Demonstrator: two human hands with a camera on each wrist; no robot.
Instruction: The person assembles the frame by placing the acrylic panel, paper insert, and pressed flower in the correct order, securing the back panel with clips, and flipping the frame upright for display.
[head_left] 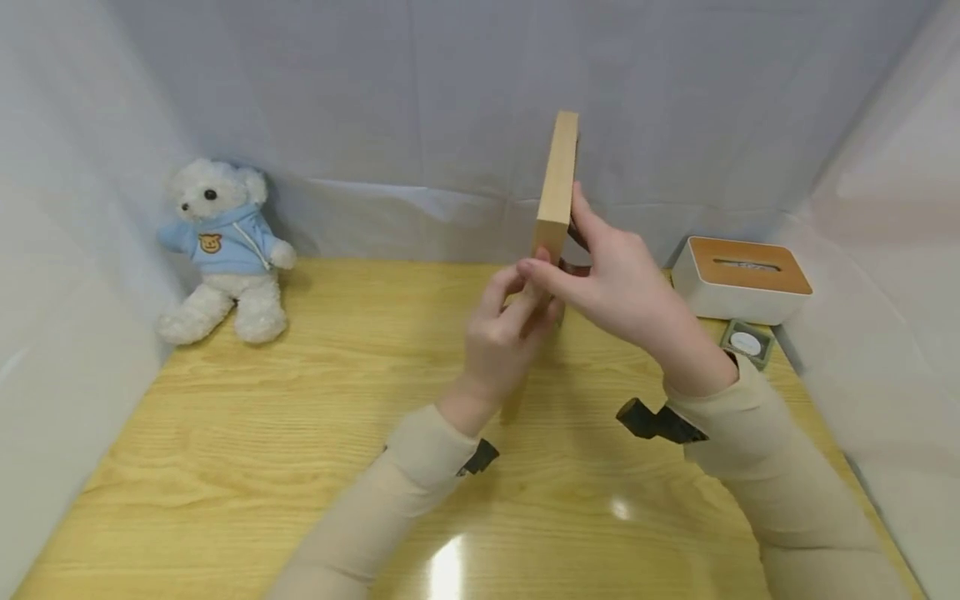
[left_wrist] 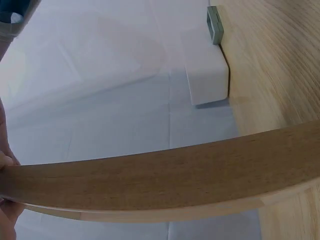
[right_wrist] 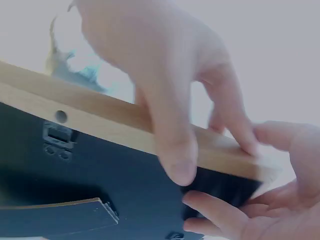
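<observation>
A wooden picture frame (head_left: 558, 171) is held upright, edge toward me, over the middle of the table. My left hand (head_left: 495, 342) grips its near lower part; in the right wrist view the thumb lies on the dark backing (right_wrist: 135, 172). With its thumb at the near edge and its fingers on the backing side, my right hand (head_left: 626, 283) holds the frame too. The two hands nearly meet at the corner. A metal catch (right_wrist: 59, 140) and a stand leg (right_wrist: 65, 217) show on the back. The front face is hidden from these views.
A white teddy bear (head_left: 228, 250) in a blue hoodie sits at the back left of the wooden table (head_left: 300, 467). A tissue box (head_left: 738, 283) with a wooden lid stands at the back right. Before it lies a small green square item (head_left: 747, 343). Pale curtains surround the table.
</observation>
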